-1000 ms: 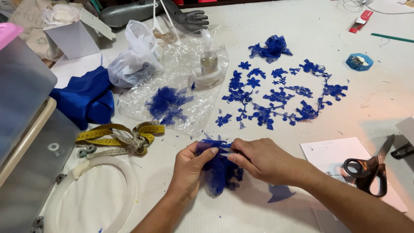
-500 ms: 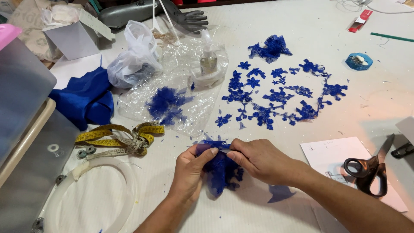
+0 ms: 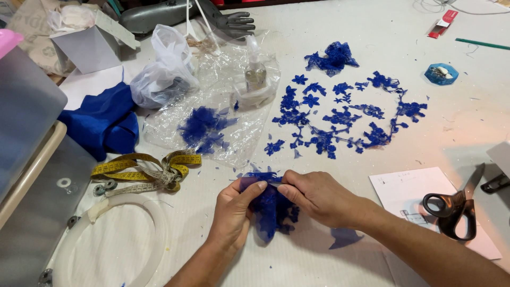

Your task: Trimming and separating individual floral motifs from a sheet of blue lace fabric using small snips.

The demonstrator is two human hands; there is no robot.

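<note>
Both hands pinch one piece of blue lace fabric (image 3: 272, 212) low in the middle of the white table (image 3: 478, 122). My left hand (image 3: 234, 210) grips its left side with thumb and fingers. My right hand (image 3: 316, 196) holds the top edge from the right, fingertips almost touching the left thumb. The lace hangs crumpled between and below the hands. Beyond them, several cut blue lace flowers (image 3: 340, 114) lie spread in a loose pattern, with a small heap of lace (image 3: 332, 57) at its far end.
Black scissors (image 3: 454, 207) rest on a white paper sheet (image 3: 409, 194) at right. A yellow tape measure (image 3: 143, 167), a white hoop (image 3: 106, 244), folded blue cloth (image 3: 103, 119), clear plastic with blue scraps (image 3: 204, 127), a small bottle (image 3: 255, 74) and a blue dish (image 3: 441, 73) surround.
The hands stay in place on the lace; the fingers have shifted slightly along its top edge, and the fabric has bunched a little differently.
</note>
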